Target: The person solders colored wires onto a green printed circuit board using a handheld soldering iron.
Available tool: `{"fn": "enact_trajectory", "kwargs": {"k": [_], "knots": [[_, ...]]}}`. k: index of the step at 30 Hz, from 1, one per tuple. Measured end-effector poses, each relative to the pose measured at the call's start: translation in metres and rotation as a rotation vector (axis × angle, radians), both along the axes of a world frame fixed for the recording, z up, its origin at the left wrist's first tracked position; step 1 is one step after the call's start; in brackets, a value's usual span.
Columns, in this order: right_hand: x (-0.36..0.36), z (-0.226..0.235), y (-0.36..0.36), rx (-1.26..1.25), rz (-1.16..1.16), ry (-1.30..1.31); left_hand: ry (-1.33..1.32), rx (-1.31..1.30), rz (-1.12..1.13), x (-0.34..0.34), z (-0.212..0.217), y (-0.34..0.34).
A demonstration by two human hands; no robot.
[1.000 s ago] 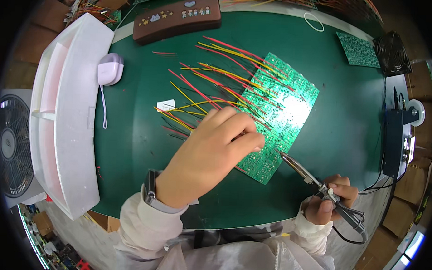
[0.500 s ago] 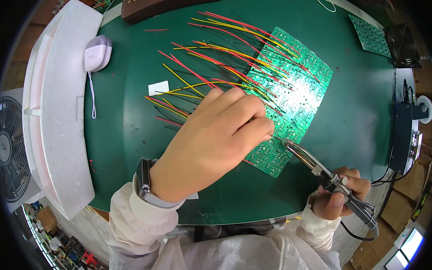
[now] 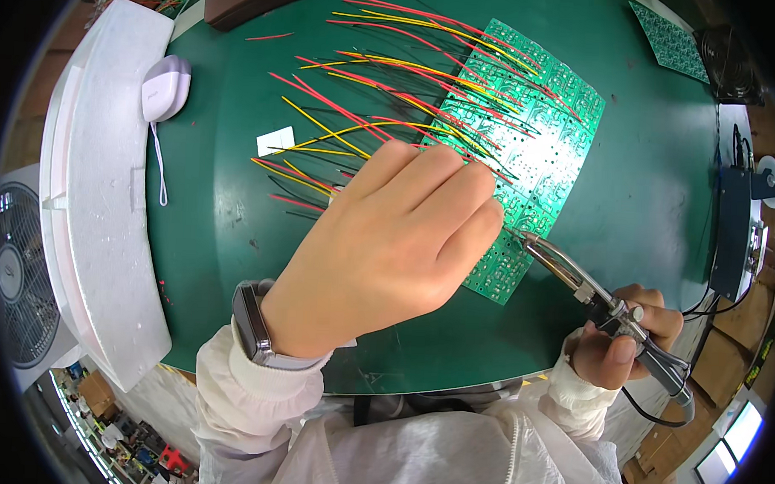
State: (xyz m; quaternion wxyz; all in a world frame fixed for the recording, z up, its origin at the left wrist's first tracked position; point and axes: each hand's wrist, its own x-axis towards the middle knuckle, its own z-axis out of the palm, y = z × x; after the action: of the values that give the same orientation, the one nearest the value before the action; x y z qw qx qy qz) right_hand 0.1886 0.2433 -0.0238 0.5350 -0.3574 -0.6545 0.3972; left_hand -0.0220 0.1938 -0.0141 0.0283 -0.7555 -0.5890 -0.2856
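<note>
Hands (image 3: pixel 400 234) count two, the right (image 3: pixel 605 359) holding one soldering iron (image 3: pixel 605 308).

Got a soldering iron (image 3: pixel 584 293) in the right hand (image 3: pixel 604 359), aimed at a green circuit board (image 3: pixel 571 112), plus left hand (image 3: pixel 396 229) kinda curled over loose red, yellow and black wires (image 3: pixel 325 127).

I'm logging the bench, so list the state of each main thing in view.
Circuit board: flat, partly covered.
Wires: fanned out, crossing the board's left edge.
Soldering iron: held, tip close to the board; contact unclear.
Right hand: closed around the iron.
Left hand: fingers curled, fingertips hidden; grip unclear.
Watch: fastened on the left wrist.
Lavender case: set down, strap stretched out.
Fan: running or not, can't tell.
</note>
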Motion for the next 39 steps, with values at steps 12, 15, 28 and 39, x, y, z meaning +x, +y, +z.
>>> {"fn": "enact_trajectory", "kwargs": {"k": [12,15,28,39], "knots": [[-0.0022,-0.0049,0.0078,0.148,0.055,0.008,0.075,-0.001,-0.004,0.0003,-0.0048,-0.0007],[-0.0008,0.0001,0.0021,0.045,0.082,0.025,0.08,-0.003,-0.002,0.0005,-0.0049,-0.0013],[-0.0049,-0.002,0.0068,0.091,0.078,-0.005,0.085,0.018,0.006,0.0014,-0.0047,0.001],[0.0018,-0.0009,0.0047,-0.045,0.131,0.033,0.064,0.044,0.011,0.0028,-0.0061,0.0009]]}}
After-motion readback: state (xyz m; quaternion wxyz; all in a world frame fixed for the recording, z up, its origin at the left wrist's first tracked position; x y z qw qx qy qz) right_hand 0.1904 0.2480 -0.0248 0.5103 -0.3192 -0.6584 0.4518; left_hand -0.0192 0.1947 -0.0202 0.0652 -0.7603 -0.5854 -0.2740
